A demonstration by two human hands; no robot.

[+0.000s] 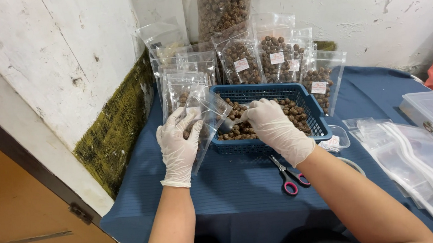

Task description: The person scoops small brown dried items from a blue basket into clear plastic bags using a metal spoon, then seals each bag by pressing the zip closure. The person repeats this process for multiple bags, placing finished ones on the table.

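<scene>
Clear plastic pouch [203,120] was glossy, flat-sided, mouth tilted toward the blue basket [313,114], a few brown round balls already inside near the bottom. Basket was rigid mesh plastic w/ more brown balls [293,112], knobbly and matte, on a ribbed blue cloth [231,186]. Left hand [178,139] in white glove gripped pouch's edge, fingers curled round it. Right hand [272,125], gloved too, reached into the basket at the pouch mouth, fingers bunched; what they pinched couldn't be told. Red-handled scissors [289,175] lay just below the basket.
</scene>
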